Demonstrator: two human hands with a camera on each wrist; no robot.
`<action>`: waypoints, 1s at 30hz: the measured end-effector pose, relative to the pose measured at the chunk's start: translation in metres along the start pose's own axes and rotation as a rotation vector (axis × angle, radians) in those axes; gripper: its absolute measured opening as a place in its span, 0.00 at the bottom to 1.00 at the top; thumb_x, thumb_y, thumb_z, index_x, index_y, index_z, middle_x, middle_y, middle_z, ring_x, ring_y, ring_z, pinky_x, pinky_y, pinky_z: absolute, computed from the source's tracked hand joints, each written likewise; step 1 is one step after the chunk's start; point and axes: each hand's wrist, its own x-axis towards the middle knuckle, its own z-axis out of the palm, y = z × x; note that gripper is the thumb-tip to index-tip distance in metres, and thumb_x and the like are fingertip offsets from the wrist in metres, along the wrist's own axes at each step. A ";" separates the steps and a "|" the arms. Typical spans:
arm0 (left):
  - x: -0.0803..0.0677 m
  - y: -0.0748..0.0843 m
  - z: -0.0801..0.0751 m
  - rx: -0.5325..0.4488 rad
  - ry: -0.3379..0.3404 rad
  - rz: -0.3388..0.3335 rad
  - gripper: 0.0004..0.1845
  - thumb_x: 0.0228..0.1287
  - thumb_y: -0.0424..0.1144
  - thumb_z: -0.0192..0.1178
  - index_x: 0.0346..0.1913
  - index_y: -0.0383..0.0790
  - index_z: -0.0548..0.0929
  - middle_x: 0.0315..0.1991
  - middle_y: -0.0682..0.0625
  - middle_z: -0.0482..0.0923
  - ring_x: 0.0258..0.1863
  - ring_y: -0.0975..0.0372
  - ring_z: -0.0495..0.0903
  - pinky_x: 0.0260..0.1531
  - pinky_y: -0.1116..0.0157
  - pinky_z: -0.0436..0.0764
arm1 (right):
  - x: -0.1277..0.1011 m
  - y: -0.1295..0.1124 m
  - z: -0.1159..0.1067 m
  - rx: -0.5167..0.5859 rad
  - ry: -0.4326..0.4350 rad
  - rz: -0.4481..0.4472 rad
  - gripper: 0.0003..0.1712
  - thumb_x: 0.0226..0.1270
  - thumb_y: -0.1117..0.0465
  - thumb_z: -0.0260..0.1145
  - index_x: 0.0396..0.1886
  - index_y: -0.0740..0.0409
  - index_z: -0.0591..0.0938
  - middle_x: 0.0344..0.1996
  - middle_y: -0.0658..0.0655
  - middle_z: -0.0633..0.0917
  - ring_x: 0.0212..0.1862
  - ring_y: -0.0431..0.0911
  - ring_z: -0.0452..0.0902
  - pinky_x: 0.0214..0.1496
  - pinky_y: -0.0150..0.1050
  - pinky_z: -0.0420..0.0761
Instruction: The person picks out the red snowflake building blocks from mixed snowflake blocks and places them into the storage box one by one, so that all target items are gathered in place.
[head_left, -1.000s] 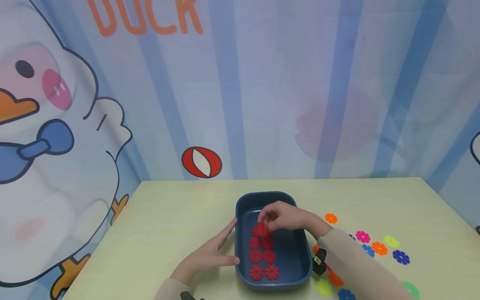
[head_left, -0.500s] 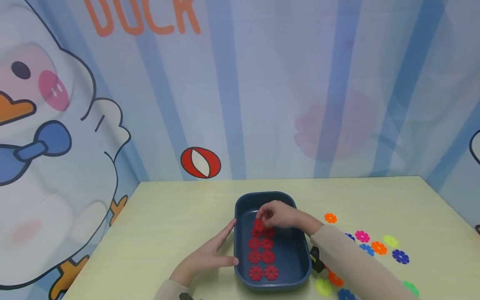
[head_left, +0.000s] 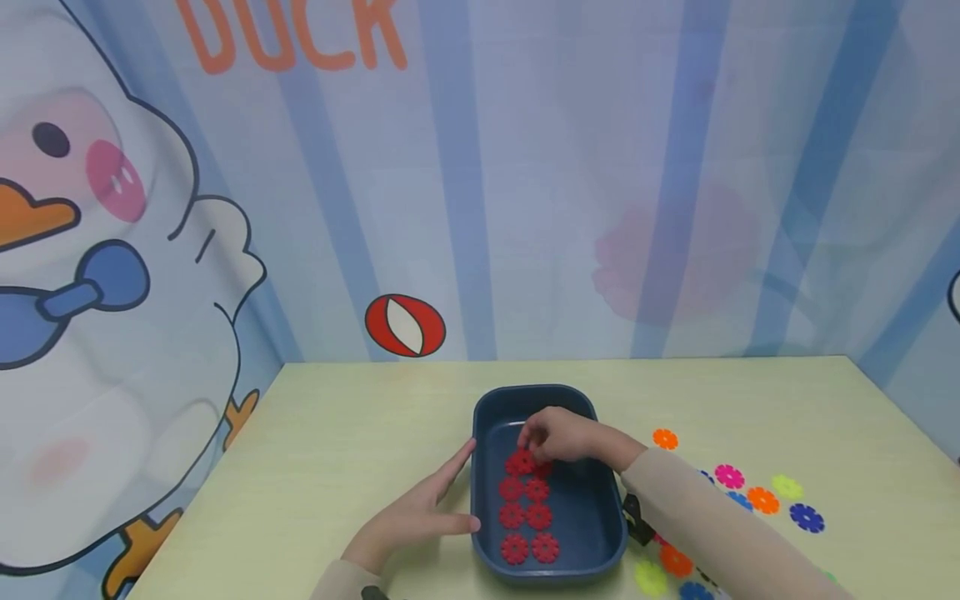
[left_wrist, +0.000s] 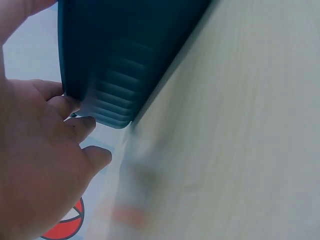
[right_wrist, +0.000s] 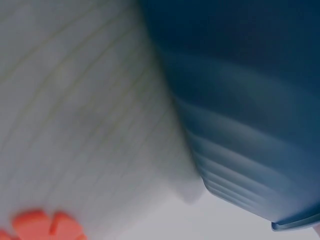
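A dark blue oblong tray point(head_left: 587, 525) stands on the table with two columns of red flower-shaped plastic discs point(head_left: 545, 547) lying inside it. My right hand point(head_left: 561, 435) reaches over the tray's right rim. Its thumb and fingertips pinch a red flower-shaped disc point(head_left: 522, 462), low over the far end of the left column and overlapping discs there. My left hand point(head_left: 416, 517) lies along the tray's left side, thumb and fingers spread and touching the wall. In the left wrist view, the fingertips point(left_wrist: 87, 123) meet the tray's ribbed outer wall point(left_wrist: 117, 90). The right wrist view shows no right-hand fingers at work.
Loose flower discs lie on the table right of the tray, among them orange point(head_left: 763, 500), pink point(head_left: 729, 476), yellow point(head_left: 787, 487) and dark blue point(head_left: 807, 517) ones. Some are partly under the right sleeve point(head_left: 720, 521). A printed duck curtain point(head_left: 555, 183) hangs behind the table.
My right hand has lowered slightly with the red disc, bringing it closer to the discs at the far end of the left column. The left hand stays at the tray's side.
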 end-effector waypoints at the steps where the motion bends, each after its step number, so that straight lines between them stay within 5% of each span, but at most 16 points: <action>1: 0.000 0.000 0.000 0.000 0.001 -0.001 0.52 0.59 0.49 0.66 0.78 0.51 0.43 0.78 0.51 0.39 0.76 0.50 0.41 0.72 0.42 0.48 | 0.000 0.000 0.000 0.002 -0.004 0.008 0.10 0.54 0.73 0.64 0.38 0.63 0.83 0.24 0.50 0.81 0.26 0.39 0.74 0.29 0.31 0.76; 22: 0.000 0.001 0.000 0.000 0.006 -0.005 0.52 0.59 0.50 0.66 0.78 0.50 0.43 0.78 0.50 0.40 0.76 0.50 0.41 0.71 0.42 0.48 | 0.001 0.000 0.002 -0.016 -0.099 0.041 0.10 0.56 0.74 0.64 0.37 0.63 0.84 0.26 0.51 0.83 0.28 0.40 0.77 0.33 0.32 0.80; 30: -0.001 0.001 0.000 0.009 0.007 -0.001 0.51 0.59 0.49 0.65 0.78 0.51 0.43 0.78 0.51 0.40 0.76 0.51 0.41 0.72 0.43 0.48 | -0.009 -0.008 -0.011 -0.043 -0.103 -0.044 0.13 0.57 0.67 0.68 0.43 0.62 0.84 0.31 0.50 0.85 0.33 0.38 0.80 0.38 0.33 0.82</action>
